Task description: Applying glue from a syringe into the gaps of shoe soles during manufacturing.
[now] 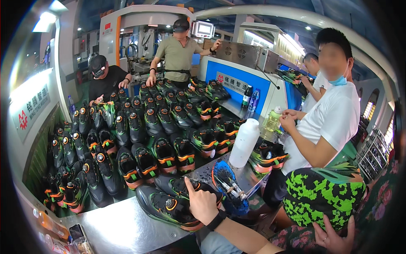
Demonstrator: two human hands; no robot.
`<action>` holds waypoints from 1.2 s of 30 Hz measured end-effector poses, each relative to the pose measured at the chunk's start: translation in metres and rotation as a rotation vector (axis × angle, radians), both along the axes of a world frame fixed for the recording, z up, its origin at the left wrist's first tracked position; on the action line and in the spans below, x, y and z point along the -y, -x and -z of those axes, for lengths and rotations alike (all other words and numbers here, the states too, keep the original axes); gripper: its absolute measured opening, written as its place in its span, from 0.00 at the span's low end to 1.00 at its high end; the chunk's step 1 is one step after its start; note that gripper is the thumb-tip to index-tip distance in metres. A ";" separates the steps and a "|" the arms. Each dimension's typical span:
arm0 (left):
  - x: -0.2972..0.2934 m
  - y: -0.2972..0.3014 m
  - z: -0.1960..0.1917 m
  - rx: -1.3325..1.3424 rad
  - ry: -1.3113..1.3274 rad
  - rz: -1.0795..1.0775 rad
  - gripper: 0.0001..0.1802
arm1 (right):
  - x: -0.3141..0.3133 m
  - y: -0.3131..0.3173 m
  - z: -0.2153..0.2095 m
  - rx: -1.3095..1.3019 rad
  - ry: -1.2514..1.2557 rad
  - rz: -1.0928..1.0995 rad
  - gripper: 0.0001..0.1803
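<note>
At the near edge of the steel desk [127,226], the person's left hand [202,206] is lying on a dark shoe with orange and green trim [169,207], fingers spread over its heel end and thumb pointing up, pinning it flat on its side rather than gripping it; a black band is sitting on that wrist. A second shoe of the same kind [182,185] is lying just behind, touching the first. The right hand [334,237] is resting open and holding nothing on floral fabric at the lower right, well apart from the shoes, probably idle. Just beside the held shoe, a blue brush-like tool [228,186] is lying on the desk, likely kept within reach. A tall white plastic bottle [244,143] is standing upright further back. Beyond, rows of finished shoes [139,131] are covering the desk, paired and toes aligned, seemingly sorted for counting. A seated person in a white shirt [334,122] is handling a small bottle [272,120]; two others are standing at the far machine [237,80].
</note>
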State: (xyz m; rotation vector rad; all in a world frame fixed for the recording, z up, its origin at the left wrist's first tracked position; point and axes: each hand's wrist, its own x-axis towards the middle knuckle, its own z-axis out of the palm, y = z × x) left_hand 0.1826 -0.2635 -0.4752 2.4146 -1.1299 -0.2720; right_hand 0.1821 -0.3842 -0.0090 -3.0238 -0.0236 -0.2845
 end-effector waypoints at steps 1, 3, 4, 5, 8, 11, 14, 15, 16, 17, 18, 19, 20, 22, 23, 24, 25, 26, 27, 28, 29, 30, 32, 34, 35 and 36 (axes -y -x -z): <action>-0.001 0.005 -0.001 -0.009 -0.003 0.001 0.17 | 0.002 0.002 -0.001 0.024 -0.015 0.016 0.40; -0.004 0.014 -0.003 -0.027 -0.010 0.003 0.17 | 0.009 0.005 0.001 -0.034 -0.043 0.028 0.42; -0.006 0.019 -0.004 -0.035 -0.013 0.006 0.17 | 0.014 0.006 0.002 -0.005 -0.068 0.013 0.43; -0.004 0.022 -0.012 -0.041 -0.017 0.030 0.17 | 0.021 0.009 0.001 0.027 -0.094 0.019 0.44; -0.013 0.022 -0.018 -0.047 -0.041 0.090 0.17 | 0.021 0.009 0.005 0.017 -0.161 -0.004 0.46; -0.010 0.018 -0.027 -0.050 -0.059 0.173 0.17 | 0.017 0.005 0.013 0.056 -0.193 -0.077 0.47; -0.008 0.032 -0.030 -0.071 -0.071 0.248 0.17 | 0.018 0.007 0.018 0.117 -0.193 -0.123 0.46; -0.005 0.037 -0.037 -0.079 -0.072 0.267 0.17 | 0.019 0.007 0.018 0.132 -0.196 -0.130 0.45; -0.003 0.043 -0.043 -0.088 -0.073 0.282 0.17 | 0.021 0.008 0.016 0.123 -0.196 -0.136 0.44; -0.003 0.050 -0.048 -0.097 -0.075 0.294 0.17 | 0.022 0.009 0.014 0.112 -0.196 -0.145 0.43; -0.009 0.053 -0.056 -0.104 -0.080 0.295 0.17 | 0.021 0.007 0.013 0.125 -0.217 -0.156 0.41; -0.015 0.057 -0.063 -0.112 -0.086 0.293 0.17 | 0.018 0.010 0.003 0.103 -0.259 -0.138 0.37; -0.023 0.062 -0.071 -0.122 -0.094 0.289 0.17 | 0.020 0.011 0.003 0.110 -0.274 -0.139 0.35; -0.042 0.069 -0.089 -0.141 -0.114 0.273 0.17 | 0.027 0.007 0.004 0.140 -0.295 -0.155 0.35; -0.056 0.078 -0.096 -0.163 -0.124 0.256 0.17 | 0.024 0.012 -0.011 0.120 -0.277 -0.146 0.33; -0.066 0.091 -0.118 -0.180 -0.134 0.231 0.17 | 0.019 0.014 -0.020 0.127 -0.275 -0.179 0.33; -0.072 0.100 -0.138 -0.192 -0.142 0.207 0.17 | 0.014 0.014 -0.026 0.132 -0.274 -0.209 0.33; -0.058 0.098 -0.192 -0.348 -0.135 0.121 0.19 | 0.016 0.014 -0.033 0.164 -0.307 -0.238 0.34; -0.044 0.096 -0.234 -0.507 -0.126 0.031 0.22 | 0.017 0.011 -0.041 0.192 -0.339 -0.268 0.35; -0.039 0.096 -0.249 -0.453 0.032 0.044 0.25 | 0.014 0.009 -0.053 0.201 -0.347 -0.300 0.35; -0.031 0.098 -0.265 -0.398 0.191 0.062 0.28 | 0.013 0.006 -0.063 0.243 -0.366 -0.321 0.35; -0.018 0.098 -0.303 -0.496 0.178 0.065 0.33 | 0.015 -0.001 -0.073 0.270 -0.377 -0.381 0.35; 0.002 0.102 -0.346 -0.650 0.407 0.088 0.44 | -0.001 -0.004 -0.102 0.290 -0.419 -0.423 0.31; 0.026 0.103 -0.360 -0.695 0.664 0.112 0.50 | -0.014 -0.006 -0.123 0.344 -0.487 -0.490 0.28; 0.042 0.100 -0.365 -0.692 0.830 0.054 0.52 | -0.016 -0.010 -0.131 0.376 -0.503 -0.540 0.28; 0.056 0.099 -0.371 -0.677 0.999 -0.009 0.54 | -0.018 -0.007 -0.144 0.361 -0.524 -0.538 0.28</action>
